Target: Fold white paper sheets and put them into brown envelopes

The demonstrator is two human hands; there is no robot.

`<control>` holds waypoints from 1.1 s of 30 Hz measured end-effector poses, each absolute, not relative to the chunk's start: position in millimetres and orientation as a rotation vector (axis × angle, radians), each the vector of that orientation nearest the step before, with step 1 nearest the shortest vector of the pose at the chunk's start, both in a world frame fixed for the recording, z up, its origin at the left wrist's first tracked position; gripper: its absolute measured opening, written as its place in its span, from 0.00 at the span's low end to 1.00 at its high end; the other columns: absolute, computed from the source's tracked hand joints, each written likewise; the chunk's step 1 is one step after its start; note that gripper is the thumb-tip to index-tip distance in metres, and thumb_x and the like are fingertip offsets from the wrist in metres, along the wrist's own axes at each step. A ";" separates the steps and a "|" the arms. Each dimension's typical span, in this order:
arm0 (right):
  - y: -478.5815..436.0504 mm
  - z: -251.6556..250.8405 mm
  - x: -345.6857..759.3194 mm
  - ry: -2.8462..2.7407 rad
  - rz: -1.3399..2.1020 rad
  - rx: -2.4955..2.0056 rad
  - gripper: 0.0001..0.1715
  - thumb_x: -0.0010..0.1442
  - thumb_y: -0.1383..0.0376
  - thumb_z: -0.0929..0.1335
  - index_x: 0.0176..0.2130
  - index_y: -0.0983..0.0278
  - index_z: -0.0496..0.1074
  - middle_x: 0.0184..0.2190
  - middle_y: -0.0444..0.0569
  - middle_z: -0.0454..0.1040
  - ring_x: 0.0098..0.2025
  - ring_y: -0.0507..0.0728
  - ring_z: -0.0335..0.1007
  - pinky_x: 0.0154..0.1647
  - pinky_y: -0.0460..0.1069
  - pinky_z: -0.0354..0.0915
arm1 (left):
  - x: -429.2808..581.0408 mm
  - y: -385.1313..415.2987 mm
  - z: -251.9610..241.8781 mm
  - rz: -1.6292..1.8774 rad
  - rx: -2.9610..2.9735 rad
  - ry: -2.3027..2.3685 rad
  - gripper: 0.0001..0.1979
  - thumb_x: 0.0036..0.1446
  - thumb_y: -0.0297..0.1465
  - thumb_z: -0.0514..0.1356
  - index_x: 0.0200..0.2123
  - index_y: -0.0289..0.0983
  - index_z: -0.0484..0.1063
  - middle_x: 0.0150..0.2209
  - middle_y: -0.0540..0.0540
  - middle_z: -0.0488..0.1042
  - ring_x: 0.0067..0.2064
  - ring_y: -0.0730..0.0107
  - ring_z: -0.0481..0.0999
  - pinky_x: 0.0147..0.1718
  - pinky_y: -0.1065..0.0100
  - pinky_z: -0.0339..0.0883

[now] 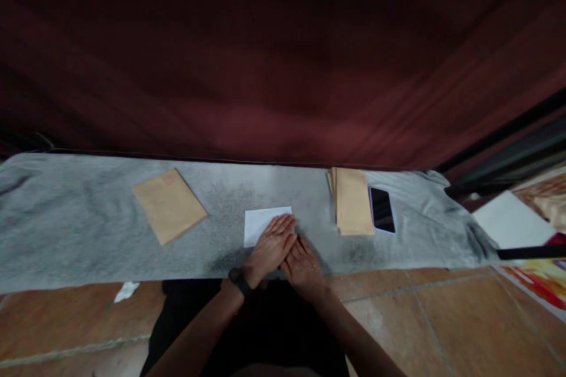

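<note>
A white sheet of paper [259,224], perhaps folded, lies on the grey cloth before me. Across its right part rests my left hand [275,242], palm down, fingers stretched out flat; a dark band circles that wrist. My right hand [304,268] is beside it at the paper's lower right, fingers extended and flat, its thumb side against my left hand. Neither hand grips anything that I can see. To the right is a stack of brown envelopes [355,203], slightly fanned at its left edge. One brown envelope [170,206] lies slantwise on the left.
A phone [382,210] with a dark screen lies right of the stack. The narrow table's grey cloth [79,218] is rumpled at both ends. Behind it hangs a dark red curtain [265,100]. A white scrap [127,291] lies on the tiled floor [389,318].
</note>
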State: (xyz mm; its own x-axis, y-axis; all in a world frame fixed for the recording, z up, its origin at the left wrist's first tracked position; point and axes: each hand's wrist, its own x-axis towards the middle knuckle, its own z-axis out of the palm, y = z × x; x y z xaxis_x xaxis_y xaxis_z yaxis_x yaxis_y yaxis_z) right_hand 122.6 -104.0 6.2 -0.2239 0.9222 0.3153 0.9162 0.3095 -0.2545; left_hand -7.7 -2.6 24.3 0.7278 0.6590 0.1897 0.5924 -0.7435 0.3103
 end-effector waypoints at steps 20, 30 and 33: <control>-119.2 20.8 117.4 -2.017 0.137 -1.814 0.28 0.74 0.60 0.59 0.69 0.65 0.61 0.66 0.52 0.67 0.68 0.58 0.61 0.73 0.59 0.51 | 6.8 39.8 11.0 0.403 2.796 1.271 0.28 0.72 0.37 0.45 0.71 0.34 0.56 0.72 0.41 0.57 0.74 0.56 0.51 0.71 0.49 0.48; -104.9 19.8 121.8 -1.992 0.128 -1.909 0.27 0.75 0.60 0.58 0.68 0.65 0.64 0.68 0.53 0.65 0.69 0.61 0.60 0.72 0.61 0.51 | -51.3 3.3 17.1 0.383 2.793 1.293 0.27 0.72 0.38 0.47 0.70 0.38 0.58 0.71 0.42 0.59 0.73 0.56 0.54 0.70 0.48 0.50; -88.4 18.7 127.9 -2.022 0.126 -1.936 0.28 0.75 0.59 0.58 0.68 0.64 0.63 0.68 0.53 0.63 0.70 0.61 0.58 0.72 0.62 0.50 | -54.8 1.8 18.5 0.382 2.779 1.332 0.27 0.72 0.40 0.47 0.70 0.38 0.59 0.71 0.40 0.58 0.73 0.55 0.54 0.70 0.48 0.50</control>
